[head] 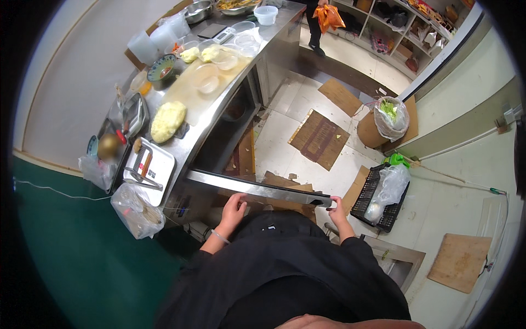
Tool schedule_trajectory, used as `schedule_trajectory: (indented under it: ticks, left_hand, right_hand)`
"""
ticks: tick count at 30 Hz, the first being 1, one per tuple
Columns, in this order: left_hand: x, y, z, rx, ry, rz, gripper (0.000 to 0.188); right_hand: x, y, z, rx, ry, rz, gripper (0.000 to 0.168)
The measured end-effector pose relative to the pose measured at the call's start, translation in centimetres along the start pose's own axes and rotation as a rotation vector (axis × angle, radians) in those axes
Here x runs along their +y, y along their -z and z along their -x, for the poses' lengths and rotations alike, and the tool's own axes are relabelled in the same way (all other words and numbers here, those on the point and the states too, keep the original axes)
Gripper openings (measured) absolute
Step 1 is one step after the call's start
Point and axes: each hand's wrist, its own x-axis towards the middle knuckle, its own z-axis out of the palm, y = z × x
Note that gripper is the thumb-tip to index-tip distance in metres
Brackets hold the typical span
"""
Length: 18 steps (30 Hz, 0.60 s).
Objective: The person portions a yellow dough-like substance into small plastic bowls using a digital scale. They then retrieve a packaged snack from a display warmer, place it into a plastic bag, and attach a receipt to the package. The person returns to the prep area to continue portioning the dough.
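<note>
A steel door [263, 191] of the under-counter cabinet stands swung out in front of my body, its top edge towards me. My right hand [338, 214] grips the free end of this door, thumb and fingers around its corner. My left hand [234, 211] is at the near face of the door, fingertips by its top edge; whether it grips is not clear. The dark cabinet opening [224, 131] shows beyond the door, with a round bowl [235, 110] dimly visible inside.
On the steel counter [193, 131] are shredded pale vegetable [168, 121], plastic tubs [205, 78], a patterned bowl [161, 70] and a white tray [160, 177] with tools. Cardboard [319, 139] lies on the floor. A black crate [382, 197] and lined bin [388, 121] stand right. Another person [315, 31] holds an orange bag [328, 18].
</note>
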Motion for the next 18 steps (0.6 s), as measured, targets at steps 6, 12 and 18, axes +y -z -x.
schedule_trajectory:
  ticks: [6, 12, 18]
  left_hand:
    - [1.9, -5.5, -1.6, -0.084, -0.362, -0.407, 0.054]
    - [-0.2, -9.6, 0.2, -0.270, -0.296, -0.605, 0.048]
    - [0.0, -9.9, 2.9, -0.322, -0.281, -0.693, 0.046]
  right_hand:
    - [-0.8, 1.0, 4.4, -0.055, 0.089, 0.001, 0.056]
    - [-0.7, 1.3, 7.1, -0.105, 0.193, -0.002, 0.038]
    - [-0.2, 0.5, 8.7, -0.133, 0.192, -0.083, 0.029]
